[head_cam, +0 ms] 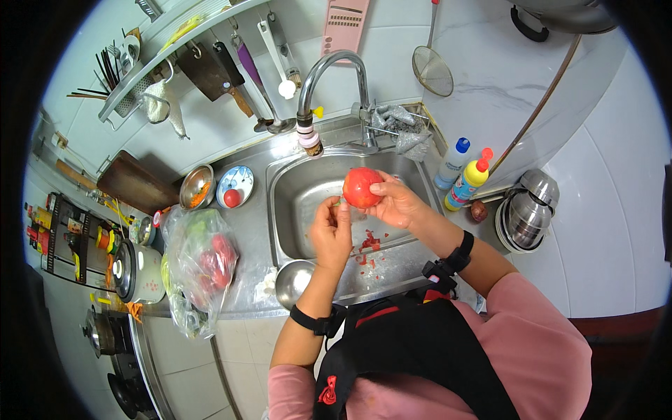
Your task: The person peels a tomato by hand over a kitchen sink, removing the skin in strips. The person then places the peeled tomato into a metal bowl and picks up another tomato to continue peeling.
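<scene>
My right hand (396, 202) holds a red tomato (361, 187) over the stainless steel sink (294, 210). Most of its surface looks peeled and wet. My left hand (333, 233) is at the tomato's lower left, thumb and fingers drawn together. A small green bit shows by those fingertips; whether they grip it is unclear. Scraps of red peel (370, 241) lie on the sink's near edge below my hands. Left of my left wrist, a steel bowl (293, 283) rests on the counter.
The curved faucet (336, 55) arches above the sink. At left are a plate (242, 178) with a small red tomato, a bowl of orange shreds (199, 194) and a plastic bag (202, 262) of produce. Two bottles (459, 173) and stacked bowls (527, 210) stand at right.
</scene>
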The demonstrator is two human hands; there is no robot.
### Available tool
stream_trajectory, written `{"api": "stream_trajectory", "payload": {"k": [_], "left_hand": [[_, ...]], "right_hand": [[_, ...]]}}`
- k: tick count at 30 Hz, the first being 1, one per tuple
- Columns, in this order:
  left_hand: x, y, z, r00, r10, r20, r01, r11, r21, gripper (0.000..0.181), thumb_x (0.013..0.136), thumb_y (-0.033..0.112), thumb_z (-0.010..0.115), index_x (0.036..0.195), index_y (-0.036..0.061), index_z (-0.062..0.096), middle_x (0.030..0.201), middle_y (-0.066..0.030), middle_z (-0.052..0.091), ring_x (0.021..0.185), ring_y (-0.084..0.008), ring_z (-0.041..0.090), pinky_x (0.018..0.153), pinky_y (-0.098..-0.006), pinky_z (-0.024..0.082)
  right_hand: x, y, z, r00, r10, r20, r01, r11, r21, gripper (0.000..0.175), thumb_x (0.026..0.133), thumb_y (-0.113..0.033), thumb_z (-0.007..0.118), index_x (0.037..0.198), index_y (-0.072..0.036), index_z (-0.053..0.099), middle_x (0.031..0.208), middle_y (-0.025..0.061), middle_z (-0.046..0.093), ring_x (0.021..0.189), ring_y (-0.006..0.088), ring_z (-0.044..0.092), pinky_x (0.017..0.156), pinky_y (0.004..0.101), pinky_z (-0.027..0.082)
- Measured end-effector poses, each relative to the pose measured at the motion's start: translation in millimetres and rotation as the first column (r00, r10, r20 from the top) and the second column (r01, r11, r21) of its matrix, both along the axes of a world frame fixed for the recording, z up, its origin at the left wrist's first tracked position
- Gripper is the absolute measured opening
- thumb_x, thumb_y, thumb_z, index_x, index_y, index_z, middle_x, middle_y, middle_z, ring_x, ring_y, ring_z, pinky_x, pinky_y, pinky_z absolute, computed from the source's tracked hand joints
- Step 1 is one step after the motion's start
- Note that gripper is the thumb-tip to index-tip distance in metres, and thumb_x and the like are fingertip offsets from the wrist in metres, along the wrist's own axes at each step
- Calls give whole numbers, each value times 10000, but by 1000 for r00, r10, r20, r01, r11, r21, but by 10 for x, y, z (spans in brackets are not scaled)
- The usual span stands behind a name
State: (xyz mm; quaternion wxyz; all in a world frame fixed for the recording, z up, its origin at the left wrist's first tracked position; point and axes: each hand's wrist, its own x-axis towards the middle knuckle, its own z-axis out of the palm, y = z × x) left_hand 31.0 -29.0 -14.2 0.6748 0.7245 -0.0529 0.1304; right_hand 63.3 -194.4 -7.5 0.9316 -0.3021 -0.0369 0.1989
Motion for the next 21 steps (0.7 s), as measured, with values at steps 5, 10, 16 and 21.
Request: {"api": "stream_trajectory", "payload": {"k": [5, 10, 16, 21], "left_hand": [[-74, -83, 56, 978, -147, -145, 96, 947, -307, 326, 880, 135, 675, 1146, -31, 585, 881, -29, 634, 708, -70, 555, 607, -200, 456], [-63, -40, 150, 971, -166, -170, 93, 924, -370, 250, 860, 116, 696, 1060, -27, 655, 866, -20, 640, 675, -60, 540, 577, -193, 437], [-57, 14, 190, 955, -163, -248, 76, 942, -327, 157, 843, 91, 707, 959, -14, 693, 719, -7, 624, 608, -57, 518, 556, -184, 422], [-76, -10, 197, 996, -75, -55, 65, 983, -173, 152, 829, 51, 709, 967, -7, 687, 795, -21, 621, 670, -65, 543, 575, -199, 448]], "right_hand": [[-4, -82, 56, 978, -1, 207, 27, 992, -120, 568, 769, -48, 698, 1251, -49, 397, 1205, 116, 517, 1128, 221, 537, 980, 412, 457], [-20, -159, 116, 956, 40, 291, 13, 984, -180, 575, 742, -30, 712, 1232, -57, 412, 1205, 104, 519, 1139, 202, 521, 998, 363, 426], [-1, -222, 127, 947, 91, 308, -22, 975, -222, 594, 721, -39, 725, 1230, -61, 419, 1205, 97, 519, 1145, 193, 512, 1002, 351, 410], [10, -227, 117, 941, 84, 327, 3, 966, -257, 597, 716, -34, 730, 1231, -56, 427, 1195, 95, 524, 1129, 188, 517, 982, 336, 421]]}}
